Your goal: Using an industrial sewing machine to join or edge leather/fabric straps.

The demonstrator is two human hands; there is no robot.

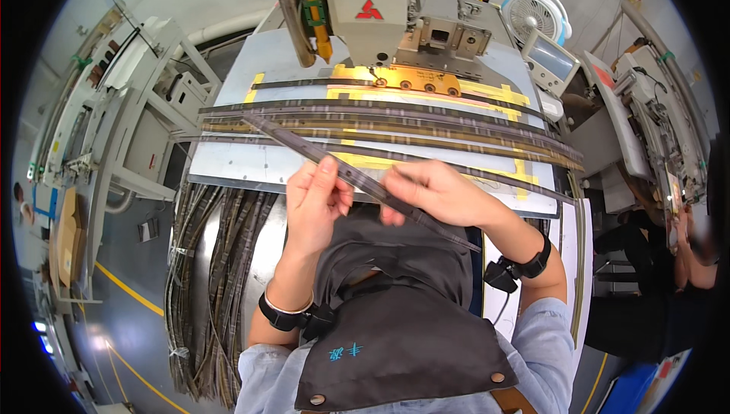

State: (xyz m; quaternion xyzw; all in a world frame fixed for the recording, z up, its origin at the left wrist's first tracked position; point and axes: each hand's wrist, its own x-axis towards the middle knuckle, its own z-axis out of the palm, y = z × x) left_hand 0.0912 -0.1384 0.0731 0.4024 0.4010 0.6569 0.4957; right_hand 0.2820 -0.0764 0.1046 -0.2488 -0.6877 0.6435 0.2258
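Note:
A long, narrow dark strip [281, 136] slants in front of me, from the worktable's middle down to the right over my lap. Near its middle, my left hand [313, 193] pinches it between thumb and fingers. A little farther along, my right hand [432, 192] is closed on the same strip, its fingertips slightly blurred. Behind the hands, several similar banded strips [456, 134] lie side by side across the pale worktable [236, 163]. The held strip's far end passes over them.
A white sewing machine head [369, 15] stands over the table, above a yellow clamp plate [418, 79]. Yellow tape [517, 167] marks the tabletop. Bundled strips [220, 262] hang at left. A fan [534, 19] and a control screen [551, 58] stand back right. Another person [688, 258] sits far right.

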